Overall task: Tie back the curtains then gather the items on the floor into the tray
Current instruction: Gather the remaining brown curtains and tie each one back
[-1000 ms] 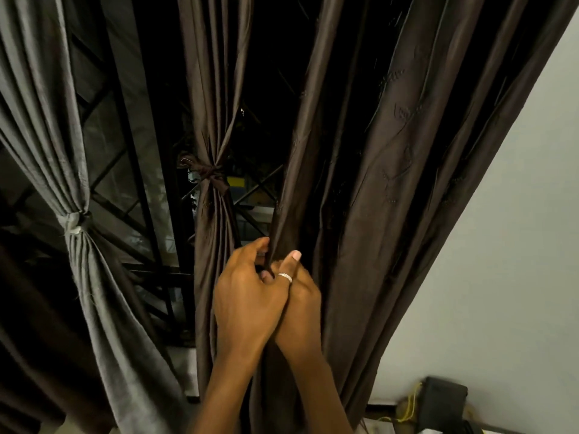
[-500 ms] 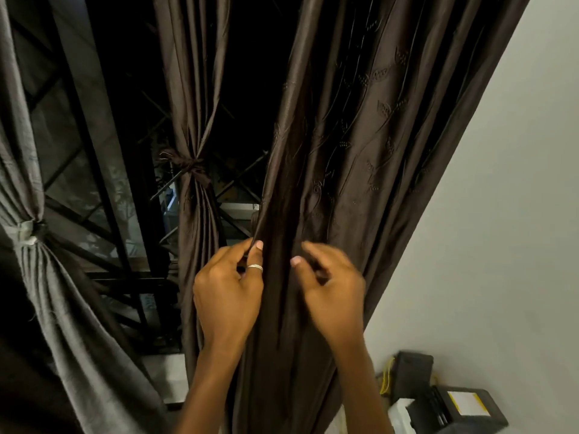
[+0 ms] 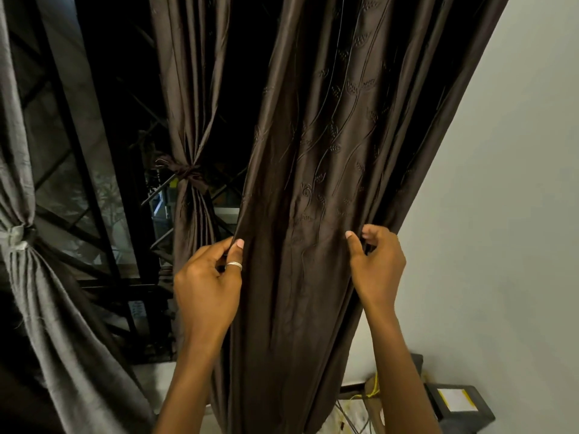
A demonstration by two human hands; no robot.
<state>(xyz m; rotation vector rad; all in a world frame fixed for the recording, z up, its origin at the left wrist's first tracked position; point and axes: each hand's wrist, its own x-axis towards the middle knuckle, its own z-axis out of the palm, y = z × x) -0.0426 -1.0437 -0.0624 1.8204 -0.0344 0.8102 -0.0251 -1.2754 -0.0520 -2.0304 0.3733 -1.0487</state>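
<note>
Left hand point(image 3: 206, 286) pinches the left edge, right hand point(image 3: 376, 264) the right edge, of the glossy dark brown leaf-embroidered curtain panel point(image 3: 313, 183), which hangs loose and untied beside the white wall point(image 3: 501, 183). Beyond it the slim pleated brown curtain point(image 3: 188, 89) is cinched by a knotted fabric tie point(image 3: 185, 175), and the coarse grey woven curtain point(image 3: 47, 308) far left is banded too. Likely the last panel; floor pickup seemingly all left, tray not in view.

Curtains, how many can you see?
3. A grey curtain, tied, at the far left; a narrow brown curtain, tied, in the middle; a wide brown curtain, loose, pinched by the left hand and right hand. More may hang out of view.
</note>
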